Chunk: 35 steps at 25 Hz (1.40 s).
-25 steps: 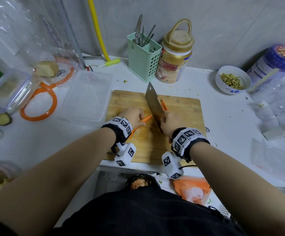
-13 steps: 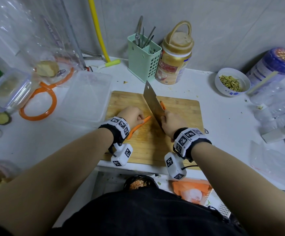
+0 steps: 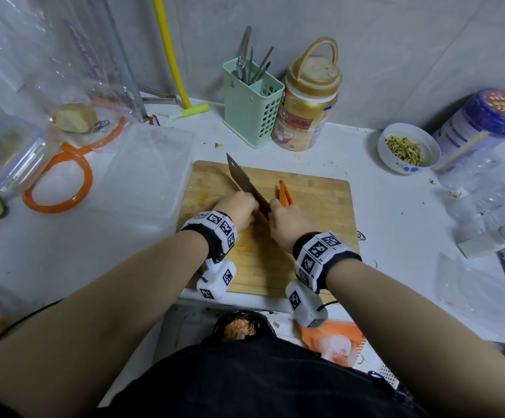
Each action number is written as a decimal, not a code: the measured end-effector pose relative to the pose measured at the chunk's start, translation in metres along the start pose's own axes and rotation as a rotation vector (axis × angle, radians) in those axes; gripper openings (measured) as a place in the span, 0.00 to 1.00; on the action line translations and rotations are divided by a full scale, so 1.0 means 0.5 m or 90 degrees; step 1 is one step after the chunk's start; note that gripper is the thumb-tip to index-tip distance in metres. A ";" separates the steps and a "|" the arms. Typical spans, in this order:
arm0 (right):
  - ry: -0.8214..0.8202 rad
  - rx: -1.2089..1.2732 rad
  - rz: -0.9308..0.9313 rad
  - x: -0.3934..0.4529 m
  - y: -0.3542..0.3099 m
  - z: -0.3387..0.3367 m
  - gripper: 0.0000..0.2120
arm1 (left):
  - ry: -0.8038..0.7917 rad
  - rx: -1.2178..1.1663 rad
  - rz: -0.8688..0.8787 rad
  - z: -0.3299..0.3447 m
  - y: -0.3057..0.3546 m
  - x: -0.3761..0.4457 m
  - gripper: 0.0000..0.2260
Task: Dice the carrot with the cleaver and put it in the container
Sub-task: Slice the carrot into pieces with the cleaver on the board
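Note:
A wooden cutting board (image 3: 320,212) lies in the middle of the white counter. My right hand (image 3: 289,220) grips the handle of the cleaver (image 3: 245,184), whose blade slants up and to the left between my hands. My left hand (image 3: 239,208) sits with curled fingers on the board, pressed against the blade's left side; the carrot piece under it is hidden. Two orange carrot strips (image 3: 286,194) lie just right of the blade, above my right hand. The clear plastic container (image 3: 145,173) stands directly left of the board.
Behind the board stand a green utensil holder (image 3: 251,113) and a gold-lidded jar (image 3: 305,107). A small white bowl (image 3: 408,147) of chopped greens and plastic bottles (image 3: 486,203) sit at the right. An orange ring (image 3: 58,182) and a lidded box (image 3: 7,152) lie at the left.
The cleaver has shifted left, close against my left hand. The carrot strip that stuck out from under my left hand is now covered, and the strips right of the blade show more.

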State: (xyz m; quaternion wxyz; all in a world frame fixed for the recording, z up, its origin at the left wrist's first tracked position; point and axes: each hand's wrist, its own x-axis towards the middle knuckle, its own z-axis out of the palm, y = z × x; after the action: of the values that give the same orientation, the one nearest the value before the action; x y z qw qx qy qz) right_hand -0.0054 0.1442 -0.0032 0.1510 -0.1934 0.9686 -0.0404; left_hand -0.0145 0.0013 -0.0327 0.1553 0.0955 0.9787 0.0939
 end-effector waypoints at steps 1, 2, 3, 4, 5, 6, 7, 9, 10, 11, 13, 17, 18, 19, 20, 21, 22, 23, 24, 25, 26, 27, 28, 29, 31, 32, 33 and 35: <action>-0.001 -0.001 -0.002 0.002 -0.001 0.002 0.09 | -0.001 0.002 -0.004 -0.001 0.002 0.000 0.12; -0.005 -0.002 -0.005 0.004 -0.001 0.002 0.09 | -0.001 0.006 -0.008 -0.003 0.003 0.001 0.12; -0.011 -0.006 -0.007 0.006 -0.001 0.002 0.09 | -0.002 0.010 -0.011 -0.002 0.003 0.002 0.11; -0.017 -0.011 -0.008 0.007 -0.001 0.001 0.09 | -0.003 0.014 -0.014 -0.002 0.003 0.002 0.11; -0.020 -0.015 -0.008 0.008 -0.001 0.000 0.09 | -0.003 0.019 -0.016 -0.003 0.004 0.002 0.11; -0.021 -0.018 -0.008 0.010 -0.001 -0.002 0.10 | -0.005 0.021 -0.018 -0.004 0.005 0.002 0.11; -0.026 -0.020 -0.008 0.011 -0.003 -0.004 0.10 | -0.006 0.020 -0.020 -0.005 0.006 0.001 0.11; -0.048 -0.025 -0.013 0.014 -0.008 -0.010 0.11 | -0.007 0.007 -0.026 -0.007 0.007 0.001 0.11; -0.063 -0.026 -0.017 0.017 -0.010 -0.014 0.12 | -0.008 -0.002 -0.029 -0.008 0.007 0.000 0.11; -0.076 -0.028 -0.019 0.019 -0.012 -0.016 0.12 | -0.009 -0.009 -0.029 -0.008 0.007 -0.001 0.10; -0.092 -0.031 -0.021 0.023 -0.015 -0.017 0.12 | -0.010 -0.017 -0.026 -0.009 0.006 -0.002 0.10; -0.098 -0.027 -0.029 0.022 -0.016 -0.006 0.15 | -0.005 -0.027 -0.020 -0.010 0.002 -0.003 0.10; -0.095 -0.021 -0.030 0.022 -0.015 -0.003 0.15 | -0.005 -0.029 -0.018 -0.010 0.001 -0.002 0.10; -0.092 -0.014 -0.028 0.021 -0.012 0.000 0.14 | -0.005 -0.029 -0.016 -0.009 0.001 -0.001 0.11; -0.089 -0.007 -0.025 0.021 -0.010 0.002 0.14 | -0.007 -0.028 -0.017 -0.010 0.001 -0.001 0.10; -0.086 0.001 -0.021 0.021 -0.009 0.004 0.13 | -0.008 -0.027 -0.019 -0.010 0.002 0.000 0.10; -0.083 0.008 -0.019 0.020 -0.008 0.005 0.12 | -0.008 -0.026 -0.023 -0.010 0.002 0.001 0.10; -0.080 0.013 -0.017 0.021 -0.007 0.007 0.12 | -0.007 -0.026 -0.028 -0.009 0.003 0.002 0.10; -0.075 0.017 -0.017 0.021 -0.007 0.008 0.11 | -0.006 -0.025 -0.033 -0.009 0.005 0.001 0.10; -0.067 0.022 -0.014 0.022 -0.006 0.008 0.10 | -0.009 -0.021 -0.039 -0.008 0.006 0.001 0.10; -0.057 0.025 -0.010 0.023 -0.004 0.007 0.10 | -0.012 -0.018 -0.044 -0.009 0.009 0.001 0.09; -0.048 0.023 -0.007 0.024 -0.002 0.005 0.10 | -0.017 -0.019 -0.049 -0.010 0.010 0.002 0.09; -0.042 0.017 -0.007 0.022 0.000 0.002 0.10 | -0.019 -0.021 -0.055 -0.011 0.011 0.002 0.09; -0.035 0.006 -0.015 0.020 0.002 0.000 0.11 | -0.021 -0.024 -0.060 -0.011 0.012 0.003 0.09; -0.026 -0.009 -0.040 0.014 0.004 -0.005 0.11 | -0.018 -0.017 -0.068 -0.011 0.013 0.001 0.09; -0.024 -0.005 -0.047 0.011 0.005 -0.007 0.11 | -0.010 -0.012 -0.071 -0.009 0.013 0.000 0.09; -0.024 0.007 -0.047 0.009 0.006 -0.009 0.11 | 0.001 -0.018 -0.077 -0.006 0.011 0.000 0.09; -0.025 0.031 -0.038 0.004 0.008 -0.015 0.10 | 0.002 -0.044 -0.083 -0.005 0.009 0.002 0.10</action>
State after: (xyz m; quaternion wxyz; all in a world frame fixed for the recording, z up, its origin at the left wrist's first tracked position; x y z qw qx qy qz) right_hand -0.0110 0.1474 0.0026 0.1736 -0.2191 0.9580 -0.0645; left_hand -0.0153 0.0052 -0.0296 0.1630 0.0260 0.9793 0.1176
